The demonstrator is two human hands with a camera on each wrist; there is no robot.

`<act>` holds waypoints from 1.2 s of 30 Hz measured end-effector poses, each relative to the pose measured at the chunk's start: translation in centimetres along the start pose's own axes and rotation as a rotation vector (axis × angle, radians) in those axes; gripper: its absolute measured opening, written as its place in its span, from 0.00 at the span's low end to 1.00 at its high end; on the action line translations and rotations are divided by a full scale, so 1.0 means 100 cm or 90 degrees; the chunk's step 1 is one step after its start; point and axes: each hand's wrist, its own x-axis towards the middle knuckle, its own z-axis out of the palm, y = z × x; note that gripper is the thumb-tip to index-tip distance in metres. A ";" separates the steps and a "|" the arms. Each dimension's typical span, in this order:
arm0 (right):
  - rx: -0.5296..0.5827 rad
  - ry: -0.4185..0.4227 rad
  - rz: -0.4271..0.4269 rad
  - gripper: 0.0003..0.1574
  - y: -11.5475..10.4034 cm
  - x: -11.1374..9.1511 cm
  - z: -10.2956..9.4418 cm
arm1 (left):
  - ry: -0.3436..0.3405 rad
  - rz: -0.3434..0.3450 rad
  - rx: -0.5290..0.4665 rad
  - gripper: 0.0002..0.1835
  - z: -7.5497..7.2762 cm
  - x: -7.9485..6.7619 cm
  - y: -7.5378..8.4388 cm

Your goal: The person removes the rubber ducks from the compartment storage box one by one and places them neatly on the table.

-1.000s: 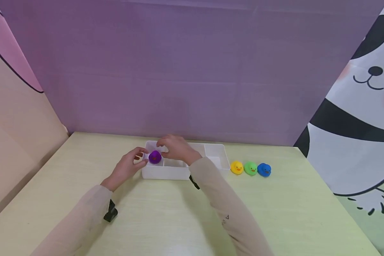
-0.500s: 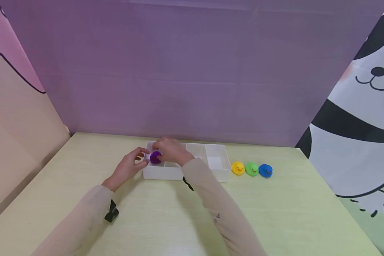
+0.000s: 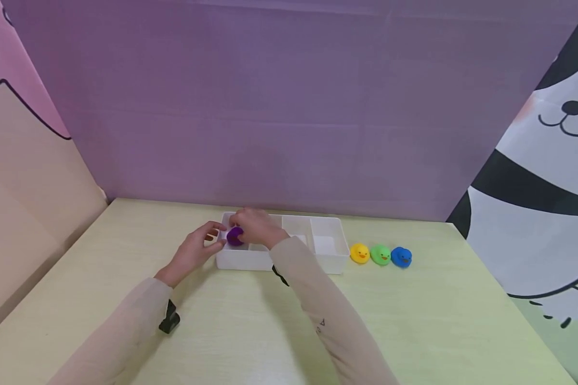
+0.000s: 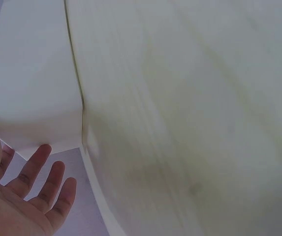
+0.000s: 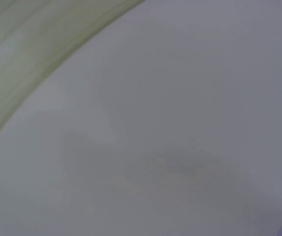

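Observation:
A purple toy duck [image 3: 234,237] sits in the leftmost compartment of the white divided box [image 3: 279,261]. My right hand [image 3: 257,227] reaches over the box and grips the duck, the thumb against its near right side. The far side of that grasp is hidden behind the hand. At the box's left end is my left hand [image 3: 196,248], its thumb and fingertips spread right at the rim. From the left wrist, that hand's fingers [image 4: 32,170] extend loosely apart beside the corner of the box [image 4: 37,78]. White box wall [image 5: 145,108] fills most of the right wrist view.
To the right of the box, a yellow duck [image 3: 359,254], a green duck [image 3: 381,255] and a blue duck [image 3: 402,257] stand in a row on the pale wooden table [image 3: 438,321]. A purple backdrop [image 3: 289,107] rises behind the table's far edge.
My right hand has moved left and lowered onto the purple duck, taking hold of it. The left hand stays at the box's end. The three other ducks keep their places.

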 end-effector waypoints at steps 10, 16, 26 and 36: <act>-0.001 -0.019 0.020 0.15 0.000 0.004 0.002 | -0.006 -0.009 -0.004 0.16 0.001 0.000 0.000; -0.010 -0.031 0.028 0.16 -0.003 0.005 0.003 | -0.008 -0.015 -0.004 0.16 0.001 0.000 -0.001; -0.028 -0.035 0.022 0.15 -0.004 0.005 0.004 | -0.006 -0.011 -0.001 0.16 0.001 -0.001 -0.001; -0.057 -0.026 0.017 0.15 -0.006 0.005 0.002 | -0.004 -0.006 0.004 0.16 0.001 0.001 -0.003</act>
